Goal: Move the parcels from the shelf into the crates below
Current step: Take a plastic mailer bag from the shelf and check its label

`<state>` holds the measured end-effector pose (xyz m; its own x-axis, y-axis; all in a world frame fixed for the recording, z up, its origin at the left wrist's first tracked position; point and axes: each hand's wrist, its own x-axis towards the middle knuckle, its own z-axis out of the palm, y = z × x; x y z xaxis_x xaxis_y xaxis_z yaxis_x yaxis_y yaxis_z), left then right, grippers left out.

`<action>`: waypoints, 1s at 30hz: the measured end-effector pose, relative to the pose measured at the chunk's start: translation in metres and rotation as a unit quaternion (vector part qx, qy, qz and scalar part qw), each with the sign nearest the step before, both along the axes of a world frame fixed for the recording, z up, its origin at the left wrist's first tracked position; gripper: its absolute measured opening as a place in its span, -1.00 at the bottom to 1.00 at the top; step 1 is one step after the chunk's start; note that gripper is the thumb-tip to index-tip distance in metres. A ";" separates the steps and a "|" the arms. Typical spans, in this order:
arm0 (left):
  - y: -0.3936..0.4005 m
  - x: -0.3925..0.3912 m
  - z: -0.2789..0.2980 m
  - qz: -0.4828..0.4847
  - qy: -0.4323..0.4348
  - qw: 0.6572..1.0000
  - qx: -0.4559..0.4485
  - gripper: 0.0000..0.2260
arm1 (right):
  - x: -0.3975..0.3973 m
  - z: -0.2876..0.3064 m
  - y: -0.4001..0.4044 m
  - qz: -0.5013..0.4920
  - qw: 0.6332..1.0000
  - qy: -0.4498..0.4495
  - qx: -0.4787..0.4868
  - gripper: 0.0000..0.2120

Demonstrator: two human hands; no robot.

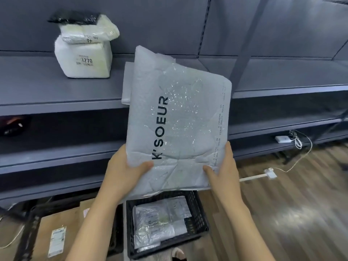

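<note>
The left hand grips the lower left corner of a flat grey plastic parcel, thumb pressed across the front face and the other fingers hidden behind it. The right hand takes the lower right corner the same way: thumb lying on the front, the remaining fingers curled round the edge and out of sight behind. Both hands hold the parcel upright in the air, in front of the shelf edge and directly above the crate on the floor. The parcel is wrinkled and shiny, printed with "K'SOEUR" running up its face (small print runs along the right edge, too fine to read).

Below the hands, a black lattice crate sits on the floor with several pale plastic-wrapped parcels lying flat inside. To its left lies a brown cardboard box with a white label on top, apparently inside another dark crate, though the blur makes that hard to tell.

On the grey metal shelf, well to the left of the held parcel, a stack of white parcels stands against the back panel; the lower one reads "3270", and a black bag lies on top. A lower shelf to the right carries a small white device with a coiled cable trailing down to the wooden floor.
</note>
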<state>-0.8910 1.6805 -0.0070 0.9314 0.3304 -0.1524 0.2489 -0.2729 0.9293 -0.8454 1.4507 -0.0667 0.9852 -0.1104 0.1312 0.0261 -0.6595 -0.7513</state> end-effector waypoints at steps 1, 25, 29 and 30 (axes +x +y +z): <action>0.000 -0.003 -0.003 0.006 -0.003 1.000 0.008 -0.64 | -0.001 -0.002 -0.001 0.006 1.000 0.008 0.001 -0.17; -0.055 0.020 -0.048 -0.098 -0.154 0.819 0.544 -0.53 | 0.031 0.009 -0.024 0.230 0.917 -0.050 -0.322 -0.38; -0.060 0.011 -0.074 -0.071 -0.189 0.857 0.474 -0.42 | 0.032 -0.007 -0.028 0.213 0.922 -0.125 -0.297 -0.47; -0.061 0.009 -0.080 -0.064 -0.194 0.863 0.463 -0.39 | 0.031 -0.013 -0.028 0.200 0.922 -0.155 -0.294 -0.39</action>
<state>-0.8822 1.6197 -0.0870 0.8906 0.0345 0.4535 -0.1191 -0.9446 0.3057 -0.8143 1.4229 -0.0797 0.8369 0.4338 0.3338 0.5090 -0.8411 -0.1831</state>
